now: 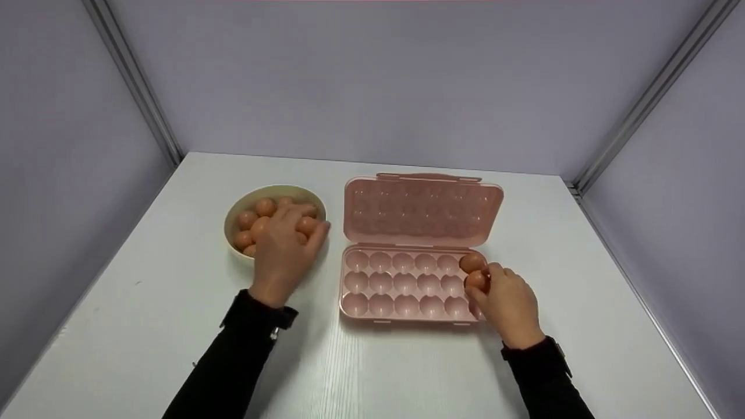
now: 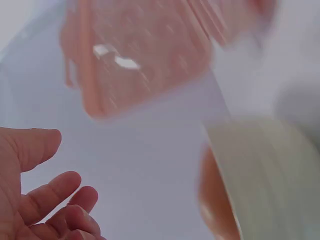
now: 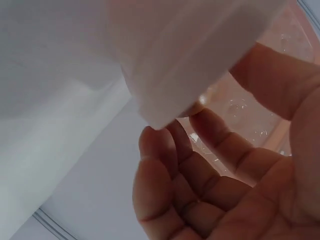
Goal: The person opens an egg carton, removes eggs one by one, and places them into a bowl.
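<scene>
My left hand (image 1: pixel 285 244) is over a pale green bowl (image 1: pixel 273 191) of brown eggs (image 1: pixel 266 207). Its fingers are loosely bent and hold nothing in the left wrist view, where the bowl's wall (image 2: pixel 270 185) and one egg (image 2: pixel 217 195) appear blurred. At the right end of a pink egg carton (image 1: pixel 404 283), my right hand (image 1: pixel 512 305) pinches an egg (image 1: pixel 477 281) at the middle row. Another egg (image 1: pixel 472 262) sits just behind it in the back row. The carton's edge hides most of the held egg in the right wrist view.
The carton's translucent pink lid (image 1: pixel 422 212) stands raised at the back. Both containers rest on a white table (image 1: pixel 372 372), the bowl left of the carton. Grey panels (image 1: pixel 372 81) enclose the table at the back and sides.
</scene>
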`<state>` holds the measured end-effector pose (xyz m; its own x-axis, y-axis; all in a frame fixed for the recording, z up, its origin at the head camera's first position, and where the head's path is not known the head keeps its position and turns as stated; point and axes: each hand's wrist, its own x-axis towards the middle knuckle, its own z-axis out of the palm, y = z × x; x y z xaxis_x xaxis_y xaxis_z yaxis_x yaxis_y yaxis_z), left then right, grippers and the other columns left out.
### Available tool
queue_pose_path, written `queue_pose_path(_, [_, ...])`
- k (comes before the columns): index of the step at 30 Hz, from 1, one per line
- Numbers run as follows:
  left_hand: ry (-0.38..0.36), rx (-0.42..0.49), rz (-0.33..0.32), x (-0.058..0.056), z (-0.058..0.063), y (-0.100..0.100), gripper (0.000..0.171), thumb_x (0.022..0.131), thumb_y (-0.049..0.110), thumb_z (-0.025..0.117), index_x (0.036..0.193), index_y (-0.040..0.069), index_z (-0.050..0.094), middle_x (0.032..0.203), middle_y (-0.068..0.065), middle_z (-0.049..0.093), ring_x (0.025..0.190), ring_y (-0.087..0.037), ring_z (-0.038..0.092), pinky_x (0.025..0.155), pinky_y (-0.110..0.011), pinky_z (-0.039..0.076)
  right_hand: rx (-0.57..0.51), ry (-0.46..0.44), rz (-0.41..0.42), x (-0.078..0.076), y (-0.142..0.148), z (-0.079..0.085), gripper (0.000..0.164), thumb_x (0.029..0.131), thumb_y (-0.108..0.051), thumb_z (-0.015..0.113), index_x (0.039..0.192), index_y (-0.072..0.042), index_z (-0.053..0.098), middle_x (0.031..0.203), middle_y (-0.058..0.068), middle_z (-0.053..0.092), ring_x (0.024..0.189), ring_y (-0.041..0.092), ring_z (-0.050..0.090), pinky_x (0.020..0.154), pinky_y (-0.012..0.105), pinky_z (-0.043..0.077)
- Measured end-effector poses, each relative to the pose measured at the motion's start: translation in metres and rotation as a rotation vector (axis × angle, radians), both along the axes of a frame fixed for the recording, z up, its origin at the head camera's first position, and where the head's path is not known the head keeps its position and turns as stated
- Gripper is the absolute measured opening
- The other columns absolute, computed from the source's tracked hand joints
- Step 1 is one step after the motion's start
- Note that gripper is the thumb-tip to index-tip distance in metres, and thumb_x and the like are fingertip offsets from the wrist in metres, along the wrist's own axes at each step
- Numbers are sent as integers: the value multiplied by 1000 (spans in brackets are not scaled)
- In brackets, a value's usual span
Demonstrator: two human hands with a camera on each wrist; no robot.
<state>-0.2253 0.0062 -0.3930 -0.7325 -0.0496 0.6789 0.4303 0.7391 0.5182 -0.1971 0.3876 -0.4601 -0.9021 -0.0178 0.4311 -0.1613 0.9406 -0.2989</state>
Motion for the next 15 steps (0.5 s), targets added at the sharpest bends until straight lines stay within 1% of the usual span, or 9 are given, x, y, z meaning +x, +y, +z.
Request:
queue_pose_path(1, [30, -2, -49, 7, -1, 11, 29, 93, 24, 83, 114, 5, 77, 115, -13, 77, 112, -29, 72, 96, -46, 60, 18, 8, 1, -1, 1, -1, 37, 84, -21, 89, 101, 5, 68, 84, 24, 70, 78, 48, 69, 68, 62, 55])
queue_pose_path(3, [80, -38, -167, 21, -8, 34, 29, 93, 24, 85, 113, 6, 76, 112, -11, 78, 108, -26, 75, 95, -39, 61, 52, 12, 8, -4, 2, -3, 40, 83, -22, 90, 104, 5, 70, 85, 25, 72, 78, 49, 69, 69, 62, 53])
queue_pose_path(6, [116, -133, -317, 43, -22, 64, 29, 92, 27, 85, 112, 9, 75, 109, -5, 77, 100, -18, 76, 86, -31, 63, 56, -14, 36, -8, 3, -6, 44, 85, -21, 89, 114, 5, 71, 91, 26, 74, 82, 49, 68, 74, 62, 53])
queue_pose_path(8, [132, -207, -391, 53, -31, 78, 28, 91, 29, 87, 109, 11, 75, 107, -2, 76, 96, -15, 75, 82, -29, 62, 50, -18, 53, -9, 3, -7, 42, 86, -18, 87, 117, 5, 71, 92, 27, 74, 82, 50, 67, 75, 62, 53])
queue_pose_path(9, [136, -242, -415, 57, -34, 84, 28, 90, 30, 87, 108, 13, 74, 106, 0, 75, 95, -14, 74, 80, -28, 62, 46, -12, 56, -9, 3, -8, 39, 86, -17, 85, 116, 4, 71, 92, 27, 74, 81, 50, 66, 75, 62, 53])
queue_pose_path(11, [147, -295, -438, 62, -40, 92, 28, 89, 32, 88, 105, 15, 74, 102, 3, 74, 93, -12, 72, 79, -28, 60, 51, 18, 57, -9, 4, -9, 35, 85, -13, 83, 114, 5, 71, 90, 28, 74, 79, 50, 65, 74, 61, 52])
queue_pose_path(13, [149, -320, -447, 64, -43, 97, 27, 87, 33, 88, 104, 16, 74, 100, 5, 72, 92, -11, 70, 78, -27, 59, 63, 66, 55, -8, 5, -9, 33, 83, -12, 83, 110, 5, 71, 87, 28, 73, 77, 50, 64, 71, 61, 52])
queue_pose_path(15, [149, -317, -450, 65, -45, 99, 27, 87, 32, 89, 103, 17, 74, 99, 6, 71, 91, -10, 69, 77, -26, 58, 72, 128, 50, -7, 5, -9, 37, 81, -14, 86, 108, 5, 69, 86, 27, 72, 75, 48, 63, 69, 59, 52])
